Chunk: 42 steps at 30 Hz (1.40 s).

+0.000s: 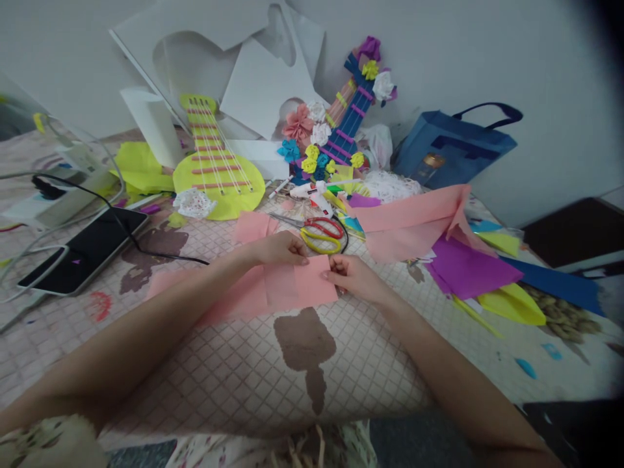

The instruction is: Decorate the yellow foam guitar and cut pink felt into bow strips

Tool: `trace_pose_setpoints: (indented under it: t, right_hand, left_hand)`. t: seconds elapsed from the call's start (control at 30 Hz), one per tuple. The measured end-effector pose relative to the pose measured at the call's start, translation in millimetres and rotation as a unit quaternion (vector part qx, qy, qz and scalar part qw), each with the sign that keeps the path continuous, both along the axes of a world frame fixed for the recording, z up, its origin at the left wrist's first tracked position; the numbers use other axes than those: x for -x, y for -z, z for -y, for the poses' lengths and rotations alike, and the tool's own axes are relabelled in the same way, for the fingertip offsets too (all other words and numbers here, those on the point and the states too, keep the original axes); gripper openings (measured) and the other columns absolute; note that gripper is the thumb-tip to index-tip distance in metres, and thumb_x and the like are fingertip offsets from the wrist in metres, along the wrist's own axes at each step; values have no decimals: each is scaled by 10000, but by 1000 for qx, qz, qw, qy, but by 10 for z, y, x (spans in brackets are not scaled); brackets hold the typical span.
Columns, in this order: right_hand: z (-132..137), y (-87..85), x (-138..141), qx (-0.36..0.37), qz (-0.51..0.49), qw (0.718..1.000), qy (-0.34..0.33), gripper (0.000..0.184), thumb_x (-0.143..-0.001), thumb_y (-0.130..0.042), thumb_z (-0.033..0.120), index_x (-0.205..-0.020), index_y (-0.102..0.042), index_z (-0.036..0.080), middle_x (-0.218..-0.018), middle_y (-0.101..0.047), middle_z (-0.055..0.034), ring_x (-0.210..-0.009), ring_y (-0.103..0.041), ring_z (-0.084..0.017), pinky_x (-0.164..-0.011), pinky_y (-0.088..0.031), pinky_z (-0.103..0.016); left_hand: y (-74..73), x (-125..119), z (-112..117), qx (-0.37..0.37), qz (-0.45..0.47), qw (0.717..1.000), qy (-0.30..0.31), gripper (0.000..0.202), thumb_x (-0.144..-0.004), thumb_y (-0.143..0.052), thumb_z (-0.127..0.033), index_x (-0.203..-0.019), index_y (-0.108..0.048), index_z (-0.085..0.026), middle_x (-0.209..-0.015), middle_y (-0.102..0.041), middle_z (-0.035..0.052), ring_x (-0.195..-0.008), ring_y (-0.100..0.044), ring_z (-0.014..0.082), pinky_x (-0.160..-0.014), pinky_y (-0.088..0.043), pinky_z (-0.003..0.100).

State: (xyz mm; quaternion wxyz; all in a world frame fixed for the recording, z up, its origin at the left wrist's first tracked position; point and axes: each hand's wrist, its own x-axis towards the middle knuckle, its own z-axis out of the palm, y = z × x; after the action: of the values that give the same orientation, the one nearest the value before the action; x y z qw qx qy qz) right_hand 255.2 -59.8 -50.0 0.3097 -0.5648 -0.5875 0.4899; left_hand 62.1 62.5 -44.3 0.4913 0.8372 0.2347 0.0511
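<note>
A strip of pink paper (pixel 273 289) lies across the checked mat in front of me, folded over at its right end. My left hand (pixel 281 248) pinches the top edge of that folded end. My right hand (pixel 351 275) pinches its right edge, fingers closed on the paper. Both forearms reach in from the bottom of the head view.
Behind the hands lie red and yellow scissors (pixel 322 234) and a white glue gun (pixel 312 192). Two paper guitars (pixel 214 172) (pixel 348 120) with paper flowers lean at the wall. Coloured sheets (pixel 468 266) pile at right, a blue bag (pixel 451 153) behind, a tablet (pixel 82 250) with cables at left.
</note>
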Motion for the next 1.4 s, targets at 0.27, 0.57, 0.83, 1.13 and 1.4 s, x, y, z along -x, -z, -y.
trace_pose_setpoints:
  t: [0.27,0.57,0.83,1.13,1.4]
  right_hand:
    - [8,-3,0,2,-8,1000,0,222,-767,-611,367,-784,-538,159,-622,-515,36,-440,-390,-52,-410,-283,-194]
    - [11,-14,4,11,0,1000,20,226,-744,-621,376,-749,-534,167,-568,-480,53,-419,-402,-56,-401,-291,-194]
    - [8,-22,-1,9,-4,1000,7,193,-755,-609,340,-742,-535,163,-603,-494,46,-423,-417,-49,-399,-297,-190]
    - [4,20,-36,10,1,1000,0,213,-760,-621,366,-771,-536,171,-586,-503,49,-432,-420,-57,-410,-301,-194]
    - [13,-4,-27,12,-9,1000,-1,202,-755,-627,350,-754,-531,172,-580,-491,54,-434,-423,-57,-413,-302,-194]
  left_hand:
    - [-32,-6,9,-6,-6,1000,-1,251,-711,-617,-382,-773,-653,-142,-687,-597,-8,-650,-493,108,-593,-345,226]
    - [-15,-2,10,-10,2,1000,0,257,-718,-607,-392,-760,-643,-140,-690,-609,0,-659,-521,117,-586,-349,228]
    - [-25,-3,5,-15,-7,1000,-4,265,-712,-614,-393,-763,-647,-136,-696,-615,7,-661,-520,125,-581,-347,236]
    - [-27,-5,4,-2,-10,1000,0,266,-712,-613,-391,-793,-665,-143,-722,-634,14,-666,-527,126,-585,-349,235]
    - [-46,-12,32,-8,-4,1000,-10,271,-720,-613,-401,-757,-654,-136,-675,-598,3,-629,-504,116,-562,-342,232]
